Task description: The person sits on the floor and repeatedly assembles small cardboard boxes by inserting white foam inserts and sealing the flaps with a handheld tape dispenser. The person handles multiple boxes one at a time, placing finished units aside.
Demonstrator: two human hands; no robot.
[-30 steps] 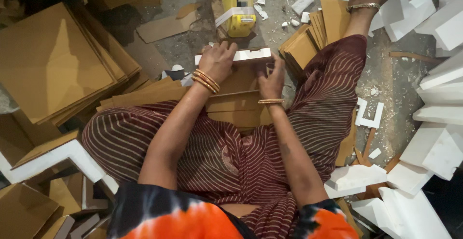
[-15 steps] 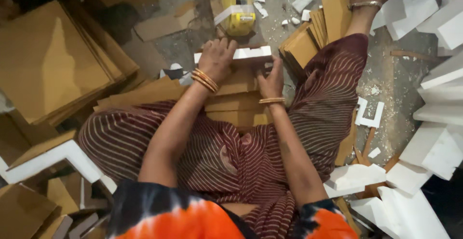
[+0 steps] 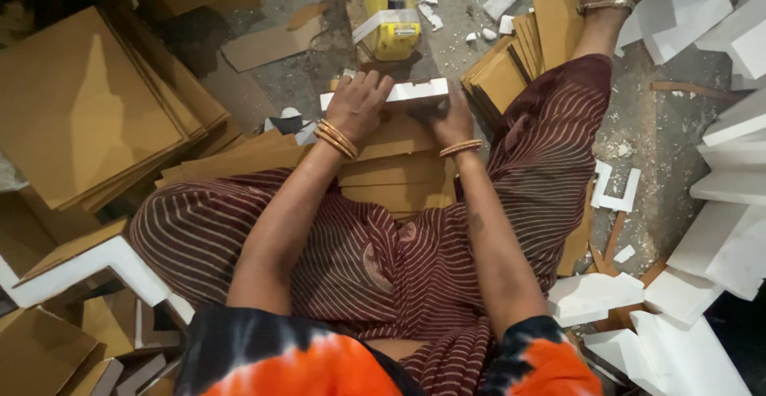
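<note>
While the person sits cross-legged on the floor, both hands meet at a white foam strip [image 3: 407,91] that lies across the top of a stack of brown cardboard sheets [image 3: 391,168] between the knees. The left hand [image 3: 357,106] lies over the strip's left end, fingers curled down onto it and gripping it. The right hand [image 3: 451,116] is closed around the strip's right part from below and behind, thumb side toward the body. Gold bangles [image 3: 335,138] ring both wrists.

Just beyond the strip stands a yellow tape dispenser [image 3: 391,25] on the grey floor. To the left, a large pile of cardboard squares [image 3: 80,108] leans at a slant. Near the right knee, more cardboard pieces [image 3: 519,53] stand on edge. White foam blocks [image 3: 718,228] crowd the right side, and an L-shaped foam corner [image 3: 88,264] rests by the left knee. Small foam crumbs are scattered over the floor near the dispenser.
</note>
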